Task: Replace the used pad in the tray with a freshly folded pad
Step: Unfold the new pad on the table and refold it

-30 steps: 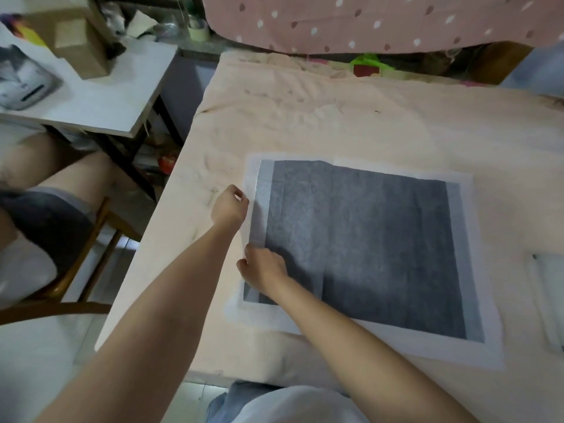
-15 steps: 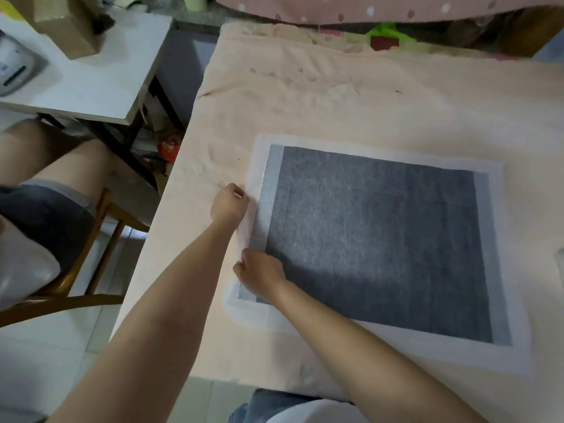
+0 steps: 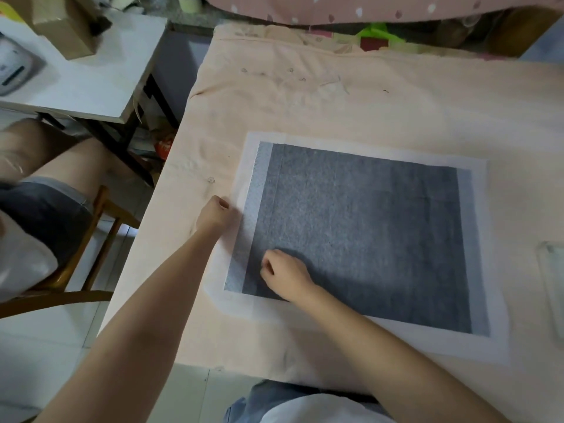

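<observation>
- Two bare hands work at the left edge of one pad (image 3: pixel 366 233) — a grey sheet with a white border, spread flat on the peach cloth (image 3: pixel 335 102) that covers the worktop.
- The left hand (image 3: pixel 215 213) sits at the pad's left border, about halfway along it, fingers curled into a fist; whether they pinch the white edge or merely rest on it cannot be told.
- The right hand (image 3: pixel 285 274) lies on the grey face near the near-left corner, fingers curled under with the knuckles up; what, if anything, it grips is hidden.
- The two hands are apart, the left farther from the body than the right.
- At the right edge of the view a pale tray (image 3: pixel 553 279) lies on the cloth, well apart from the hands and only partly in frame.
- Left of the worktop stands a white side table (image 3: pixel 91 87) with a cardboard box (image 3: pixel 65 29) — and a seated person's bare legs (image 3: pixel 61 166) show below it.
</observation>
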